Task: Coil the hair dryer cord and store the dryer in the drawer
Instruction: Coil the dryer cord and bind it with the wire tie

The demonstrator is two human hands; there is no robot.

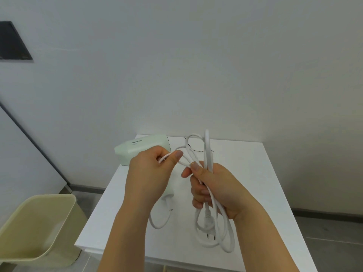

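The person's right hand (214, 187) grips a bundle of loops of the long white flexible power cord (206, 146), the fingers curled round the gathered strands and the thumb lying across the top. Loops of the cord stand up above this hand, and longer loops hang below it over the table. The white two-pin plug (208, 224) hangs among these lower loops, just under the heel of the right hand, pins pointing down.

The left hand (151, 171), just beside the right one, pinches a single strand of the same cord between thumb and forefinger, with the other fingers curled in. That strand runs the short way across to the bundle in the right hand.

The pale green plastic hair dryer (141, 149) lies on its side on the flat white table top (245, 173), beyond the left hand and partly hidden by it. Its handle end shows below the left wrist, where the cord leaves it and curves under the left forearm.

A thin black wire (194, 150) lies on the table beyond the right hand. A beige plastic waste bin (39, 222) stands on the floor well to the left of the left forearm. A dark rectangular panel (13, 42) is set in the white wall far up to the left.
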